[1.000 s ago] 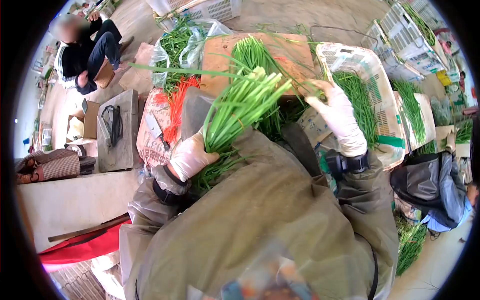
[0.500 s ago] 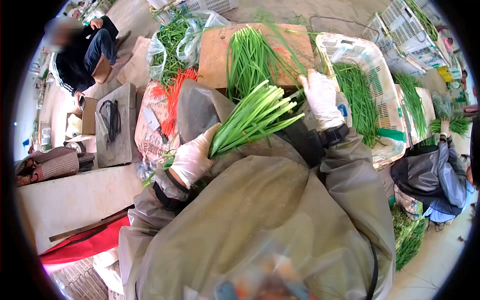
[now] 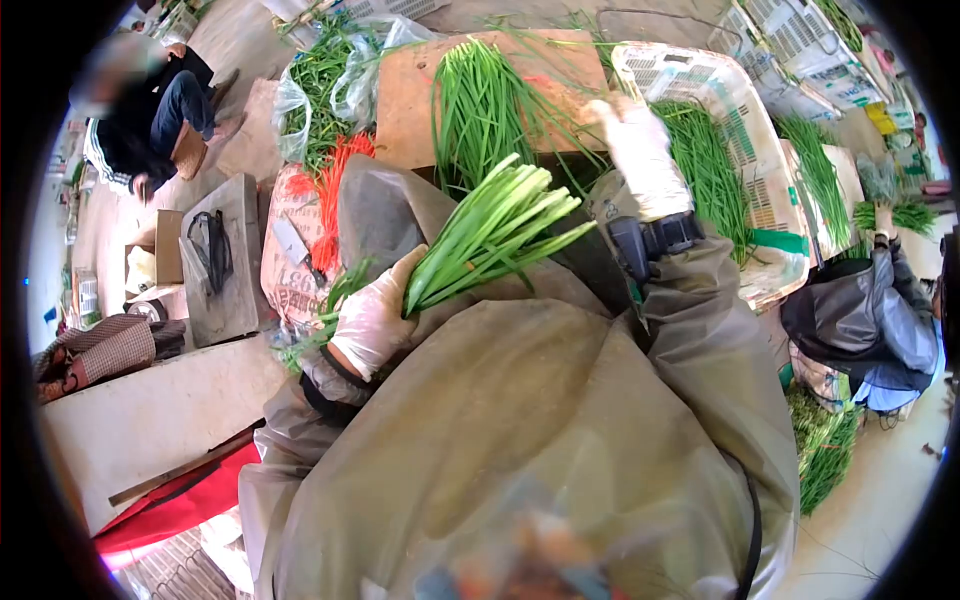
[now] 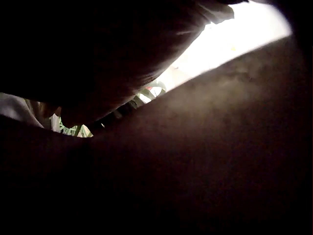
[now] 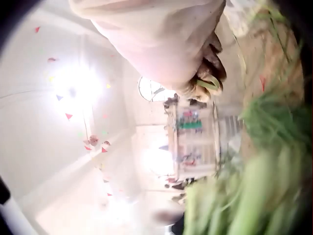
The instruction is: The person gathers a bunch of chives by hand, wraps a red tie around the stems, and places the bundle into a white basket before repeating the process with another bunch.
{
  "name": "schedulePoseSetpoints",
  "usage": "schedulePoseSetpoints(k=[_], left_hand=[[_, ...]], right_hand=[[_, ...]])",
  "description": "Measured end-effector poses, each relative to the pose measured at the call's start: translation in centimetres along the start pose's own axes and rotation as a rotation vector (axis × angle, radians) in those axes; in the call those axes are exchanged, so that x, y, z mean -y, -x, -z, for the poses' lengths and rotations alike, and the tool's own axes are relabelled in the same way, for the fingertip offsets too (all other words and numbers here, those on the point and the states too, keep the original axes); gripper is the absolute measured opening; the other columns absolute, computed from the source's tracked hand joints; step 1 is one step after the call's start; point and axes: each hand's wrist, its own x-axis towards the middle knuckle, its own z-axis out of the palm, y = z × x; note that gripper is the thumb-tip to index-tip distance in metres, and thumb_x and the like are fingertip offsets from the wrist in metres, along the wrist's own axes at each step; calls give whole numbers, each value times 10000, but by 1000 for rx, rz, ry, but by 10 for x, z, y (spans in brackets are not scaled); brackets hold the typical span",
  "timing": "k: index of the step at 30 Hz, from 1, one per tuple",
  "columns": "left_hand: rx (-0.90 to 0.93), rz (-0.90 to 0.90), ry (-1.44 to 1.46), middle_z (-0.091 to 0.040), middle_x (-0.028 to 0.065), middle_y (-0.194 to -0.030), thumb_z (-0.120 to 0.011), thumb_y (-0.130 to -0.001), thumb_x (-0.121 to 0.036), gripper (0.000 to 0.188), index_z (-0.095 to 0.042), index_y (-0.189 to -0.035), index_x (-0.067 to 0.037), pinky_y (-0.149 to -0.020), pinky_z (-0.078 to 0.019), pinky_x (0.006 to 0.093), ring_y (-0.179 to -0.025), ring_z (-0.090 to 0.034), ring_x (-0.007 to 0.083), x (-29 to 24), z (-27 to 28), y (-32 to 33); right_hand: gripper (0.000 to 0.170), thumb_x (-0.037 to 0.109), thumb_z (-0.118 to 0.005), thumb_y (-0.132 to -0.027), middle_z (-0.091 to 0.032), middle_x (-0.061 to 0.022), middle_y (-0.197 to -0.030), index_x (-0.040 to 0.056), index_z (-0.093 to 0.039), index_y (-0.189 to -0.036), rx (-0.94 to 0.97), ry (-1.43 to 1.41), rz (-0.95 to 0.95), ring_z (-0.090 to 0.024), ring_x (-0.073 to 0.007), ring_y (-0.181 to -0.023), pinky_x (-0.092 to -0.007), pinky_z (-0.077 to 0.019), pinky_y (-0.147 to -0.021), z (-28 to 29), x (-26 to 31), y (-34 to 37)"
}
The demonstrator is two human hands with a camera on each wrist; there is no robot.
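My gloved left hand [image 3: 377,315] grips a bunch of green chives [image 3: 490,235] at lap level, its pale stem ends pointing up and right. Leaf tips trail out behind that hand on the left. My gloved right hand [image 3: 640,150] is raised near the right edge of a wooden board [image 3: 405,110], apart from the bunch. In the right wrist view its curled fingers pinch a small green leaf piece [image 5: 209,84]. A larger pile of chives [image 3: 485,110] lies on the board and hangs over its near edge. The left wrist view is mostly dark, blocked by cloth.
A white crate [image 3: 790,215] with chives stands right of the board. To the left are red ties [image 3: 330,190], a knife [image 3: 297,247] on a printed sack, and a plastic bag of greens [image 3: 320,100]. A seated person [image 3: 150,130] is at the far left.
The bunch in my left hand has come lower and tilted rightward. My right hand has moved up, away from the bunch; a long loose leaf that stretched across the bunch is gone from there.
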Motion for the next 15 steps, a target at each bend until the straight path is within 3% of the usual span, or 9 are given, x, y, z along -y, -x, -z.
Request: schedulePoseSetpoints(k=[2,6,8,9,10,11,12,14,15], left_hand=[[-1,42,68,-651,226,-1060,-655,-754,-104,719,-415,-1426,-186,-764,-529,451,-909,-654,391,7,-3,0],[40,122,108,-653,235,-1070,-698,-786,-224,719,-401,-1437,-153,-808,-530,413,-961,-665,358,6,-7,-6],[46,119,447,-661,179,-1139,-741,-783,-200,748,-393,-1438,-97,-898,-503,352,-1062,-650,252,13,-17,-9],[127,143,834,-632,105,-1220,-788,-740,-105,787,-399,-1421,-37,-977,-454,312,-1152,-573,167,7,-16,-11],[117,156,836,-632,105,-1220,-788,-740,-105,787,-399,-1421,-37,-977,-454,312,-1152,-573,167,6,-16,-11],[165,190,905,-618,94,-1238,-782,-724,-52,783,-403,-1408,-12,-983,-448,307,-1151,-559,162,6,-15,-9],[214,223,973,-604,83,-1255,-777,-707,1,780,-408,-1395,12,-990,-443,302,-1151,-545,156,7,-14,-7],[180,201,940,-622,80,-1204,-779,-699,-6,770,-420,-1380,11,-962,-460,299,-1094,-568,161,18,-15,-5],[185,267,918,-628,79,-1180,-777,-698,-9,759,-426,-1372,10,-949,-466,299,-1067,-575,157,15,-10,-5]], right_hand=[[465,486,-567,-913,-704,-173,-963,50,-707,-995,102,-88,43,-673,-285,-936,-395,-503,-839,20,-2,5],[501,462,-654,-857,-692,-166,-1023,14,-667,-1080,714,-154,114,-649,-281,-992,-361,-483,-868,33,54,39],[389,387,-682,-854,-691,-128,-890,43,-671,-1037,515,-156,75,-655,-249,-853,-338,-490,-802,11,50,40],[337,353,-678,-859,-679,-107,-841,51,-672,-1008,480,-295,41,-643,-216,-811,-327,-490,-775,5,40,37],[284,319,-673,-864,-668,-86,-793,58,-673,-978,445,-435,10,-631,-183,-769,-315,-489,-747,-4,23,32],[299,381,-645,-856,-690,-94,-837,112,-700,-976,376,-410,-32,-651,-226,-795,-342,-506,-794,-17,0,26],[269,334,-628,-873,-685,-98,-829,92,-700,-966,299,-201,-82,-651,-216,-805,-330,-505,-805,1,8,23],[224,261,-616,-887,-699,-82,-864,75,-703,-977,200,291,89,-647,-187,-824,-300,-499,-810,-8,-33,11],[224,261,-616,-887,-699,-82,-864,75,-703,-977,201,287,98,-647,-187,-824,-300,-499,-810,-8,-28,12]])
